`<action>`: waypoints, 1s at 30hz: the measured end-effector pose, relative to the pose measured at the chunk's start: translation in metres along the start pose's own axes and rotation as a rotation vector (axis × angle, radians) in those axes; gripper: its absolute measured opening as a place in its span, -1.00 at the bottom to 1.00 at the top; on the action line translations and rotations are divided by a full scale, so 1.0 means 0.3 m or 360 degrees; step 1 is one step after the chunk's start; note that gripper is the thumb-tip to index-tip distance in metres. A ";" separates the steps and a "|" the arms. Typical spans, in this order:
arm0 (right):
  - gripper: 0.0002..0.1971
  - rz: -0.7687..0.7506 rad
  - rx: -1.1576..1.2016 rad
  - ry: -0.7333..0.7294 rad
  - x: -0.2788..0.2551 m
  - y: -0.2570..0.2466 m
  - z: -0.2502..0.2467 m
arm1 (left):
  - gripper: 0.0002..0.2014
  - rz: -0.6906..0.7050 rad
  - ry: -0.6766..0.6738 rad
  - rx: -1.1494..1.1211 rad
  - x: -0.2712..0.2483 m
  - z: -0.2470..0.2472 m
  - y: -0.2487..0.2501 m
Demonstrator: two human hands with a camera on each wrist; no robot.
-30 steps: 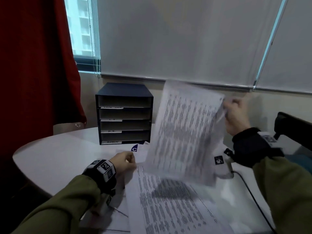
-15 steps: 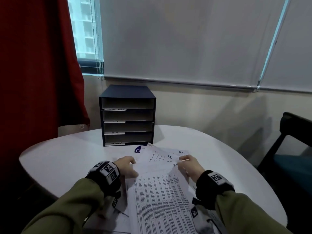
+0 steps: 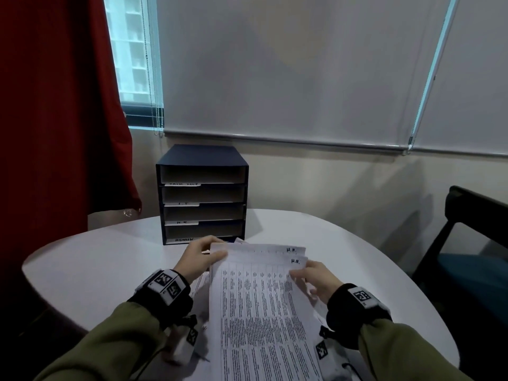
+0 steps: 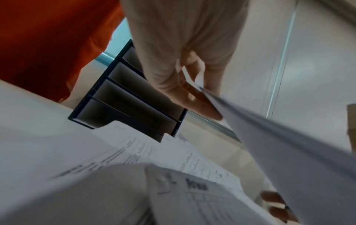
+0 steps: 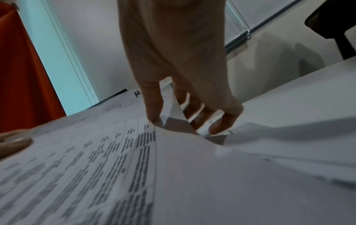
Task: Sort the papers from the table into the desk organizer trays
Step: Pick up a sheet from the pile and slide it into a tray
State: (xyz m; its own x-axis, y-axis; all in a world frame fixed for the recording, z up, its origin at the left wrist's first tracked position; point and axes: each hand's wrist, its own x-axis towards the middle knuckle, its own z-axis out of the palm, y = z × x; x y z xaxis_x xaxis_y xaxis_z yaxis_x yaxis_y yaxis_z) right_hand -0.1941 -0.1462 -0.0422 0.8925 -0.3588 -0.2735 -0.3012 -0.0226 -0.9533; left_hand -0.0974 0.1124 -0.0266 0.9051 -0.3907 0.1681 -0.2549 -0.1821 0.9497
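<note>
A dark blue desk organizer (image 3: 202, 193) with several open trays labelled TASK LIST, I.T., H.R. and ADMIN stands at the back of the white table (image 3: 96, 259). Two printed sheets marked H.R. (image 3: 264, 298) are raised over a pile of other papers (image 3: 199, 283). My left hand (image 3: 217, 247) pinches their top left corner, thumb on top, which the left wrist view confirms (image 4: 194, 91). My right hand (image 3: 299, 276) holds their right edge; in the right wrist view (image 5: 185, 123) the thumb lies on the sheet (image 5: 115, 152) and the fingers curl under it.
A red curtain (image 3: 55, 105) hangs at the left, beside the table's edge. A dark chair (image 3: 472, 243) stands at the right. Closed blinds and a wall lie behind the organizer. Bare tabletop shows to the left and right of the papers.
A second ago my right hand held one sheet up in the air. It came down to the pile, and both hands now hold two H.R. sheets nearer the organizer.
</note>
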 end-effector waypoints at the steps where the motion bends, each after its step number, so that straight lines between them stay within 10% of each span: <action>1: -0.89 -0.0111 0.0043 0.0014 -0.002 -0.019 0.003 | -0.95 -0.0035 0.0028 -0.0178 -0.004 0.003 0.016; 6: -0.76 -0.0656 0.0328 0.0283 -0.046 -0.218 0.003 | -0.65 -0.0018 -0.0120 -0.0502 -0.010 0.018 0.144; 12: -0.87 -0.1324 0.0490 0.0280 -0.189 -0.435 0.031 | -0.82 0.0642 0.0608 -0.0150 -0.040 0.101 0.309; 23: -0.86 -0.0497 0.0190 0.0205 -0.074 -0.044 0.138 | -0.59 0.0026 0.0479 -0.0120 -0.108 0.153 0.052; 30: -0.82 -0.0225 -0.0316 0.0184 0.052 -0.113 0.178 | -0.56 -0.0404 0.0359 -0.0037 0.002 -0.006 0.014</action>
State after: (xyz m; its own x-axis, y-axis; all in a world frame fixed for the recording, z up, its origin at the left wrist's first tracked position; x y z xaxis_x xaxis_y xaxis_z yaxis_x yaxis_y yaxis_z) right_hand -0.1519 -0.1013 -0.0209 0.8894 -0.4432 -0.1121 -0.2464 -0.2582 -0.9341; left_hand -0.0973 0.1131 -0.0219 0.9919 -0.1254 -0.0223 -0.0067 -0.2264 0.9740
